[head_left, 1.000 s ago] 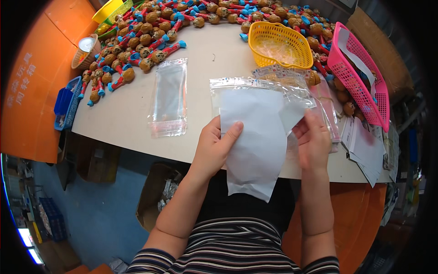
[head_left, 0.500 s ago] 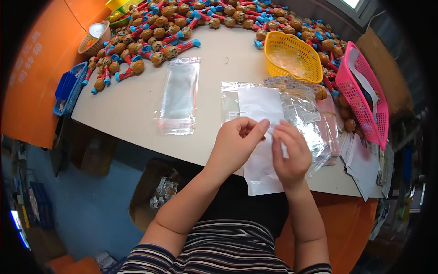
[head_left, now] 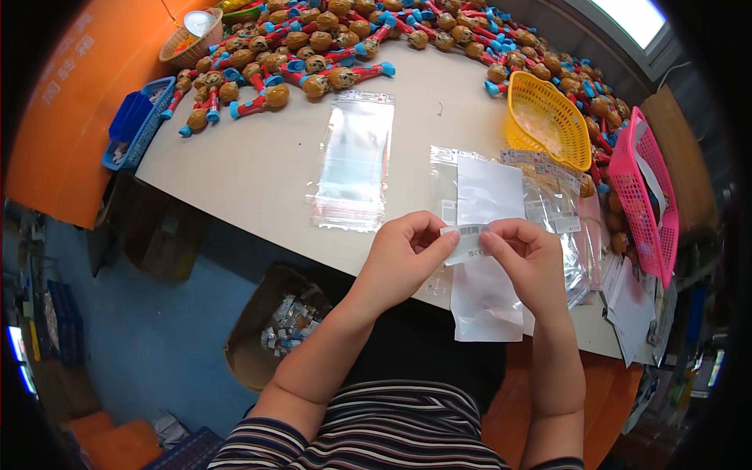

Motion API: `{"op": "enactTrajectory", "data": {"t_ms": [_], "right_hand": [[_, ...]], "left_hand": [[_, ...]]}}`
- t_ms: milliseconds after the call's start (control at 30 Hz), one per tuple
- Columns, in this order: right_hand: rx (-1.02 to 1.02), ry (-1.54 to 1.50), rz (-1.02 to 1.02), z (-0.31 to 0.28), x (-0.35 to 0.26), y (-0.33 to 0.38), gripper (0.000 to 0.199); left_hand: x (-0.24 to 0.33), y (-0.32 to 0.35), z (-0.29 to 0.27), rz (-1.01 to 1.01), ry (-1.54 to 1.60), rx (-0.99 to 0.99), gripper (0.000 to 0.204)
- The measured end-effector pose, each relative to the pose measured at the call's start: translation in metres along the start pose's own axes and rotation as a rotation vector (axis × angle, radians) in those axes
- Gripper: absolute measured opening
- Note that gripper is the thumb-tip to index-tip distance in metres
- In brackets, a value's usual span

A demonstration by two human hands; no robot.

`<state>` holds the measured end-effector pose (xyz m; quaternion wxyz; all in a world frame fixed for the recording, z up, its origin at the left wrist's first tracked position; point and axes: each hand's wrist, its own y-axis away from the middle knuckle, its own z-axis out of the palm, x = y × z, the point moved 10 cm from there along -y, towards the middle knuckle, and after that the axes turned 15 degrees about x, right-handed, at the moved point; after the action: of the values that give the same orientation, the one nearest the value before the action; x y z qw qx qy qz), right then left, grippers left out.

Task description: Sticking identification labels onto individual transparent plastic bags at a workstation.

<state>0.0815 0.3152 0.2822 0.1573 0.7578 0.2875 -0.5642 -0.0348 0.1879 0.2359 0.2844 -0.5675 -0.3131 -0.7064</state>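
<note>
Work table, pale top, curved by the lens: largest item in view. A heap of toys, with brown round heads and red-and-blue handles, lines its far side. On the floor, left of the person, stands an open cardboard box with crumpled scraps inside. Pink basket leans at the right; yellow basket sits left of it, near the heap. Clear bags lie flat left of the hands, well apart from them. White sheet lies over another clear bag, its lower end reaching past the near table edge.

Left hand: thumb and forefinger pinch one end of the label. Right hand: thumb and bent fingers pinch the other end. Label, small, white, with printed bars, is held between the two hands, above the middle of the white sheet.

Step in hand, as judged: readying the label, perhaps peeling or straightening it; whether it is free of its backing cannot be told. Next move probably calls for keeping it flat, with a light fingertip grip, and lining it up before it touches any surface.
</note>
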Motion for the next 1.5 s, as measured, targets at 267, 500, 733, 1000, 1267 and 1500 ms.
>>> {"op": "enactTrajectory", "data": {"t_ms": [267, 500, 733, 1000, 1267, 1500], "right_hand": [[0.092, -0.209, 0.050, 0.037, 0.001, -0.041, 0.022], [-0.006, -0.195, 0.203, 0.099, 0.005, -0.037, 0.053], [-0.212, 0.257, -0.396, 0.112, -0.006, 0.023, 0.071], [-0.124, 0.672, -0.569, 0.077, 0.019, 0.030, 0.064], [-0.081, 0.696, -0.607, 0.050, 0.026, 0.035, 0.061], [-0.102, 0.620, -0.642, 0.034, 0.033, 0.029, 0.060]], "left_hand": [[0.052, -0.045, -0.101, 0.582, -0.929, 0.736, 0.066], [-0.010, -0.096, -0.103, 0.389, -1.457, 0.515, 0.067], [0.014, -0.091, -0.168, 0.324, -1.303, 0.558, 0.066], [0.044, -0.107, -0.234, 0.307, -1.270, 0.867, 0.040], [0.077, -0.085, -0.223, 0.430, -0.821, 0.885, 0.021], [0.044, -0.084, -0.193, 0.247, -0.459, 0.706, 0.033]]}}
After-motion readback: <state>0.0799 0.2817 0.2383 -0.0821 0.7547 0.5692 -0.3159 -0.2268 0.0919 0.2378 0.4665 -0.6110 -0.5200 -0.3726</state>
